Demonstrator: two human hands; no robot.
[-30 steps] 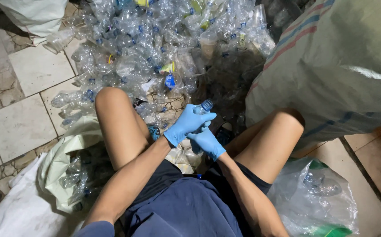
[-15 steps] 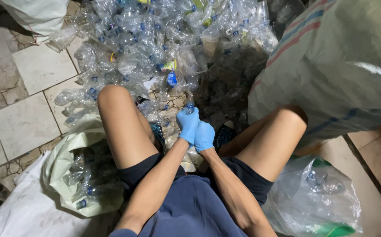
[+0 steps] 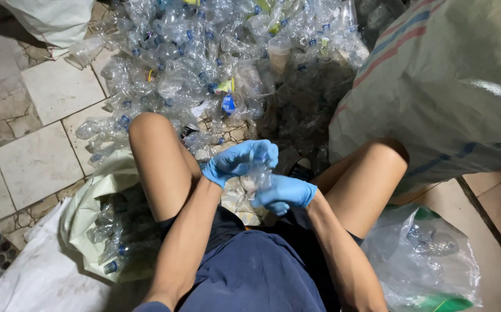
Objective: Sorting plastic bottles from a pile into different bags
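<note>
Both my hands wear blue gloves and meet between my bare knees. My left hand [image 3: 236,162] wraps over the top of a crushed clear plastic bottle [image 3: 254,180]. My right hand [image 3: 285,193] grips the same bottle from below. Most of the bottle is hidden by my fingers. Just beyond my hands a big heap of clear plastic bottles [image 3: 204,63] with blue caps covers the tiled floor.
A large woven sack [image 3: 447,92] bulges at the right. A pale green sack [image 3: 106,231] with bottles inside lies open by my left thigh. A clear plastic bag [image 3: 429,260] holding bottles sits at the lower right. A white sack [image 3: 42,20] lies at the top left.
My hands have stayed together between my knees, and the left hand now covers the bottle's top. The camera has shifted slightly.
</note>
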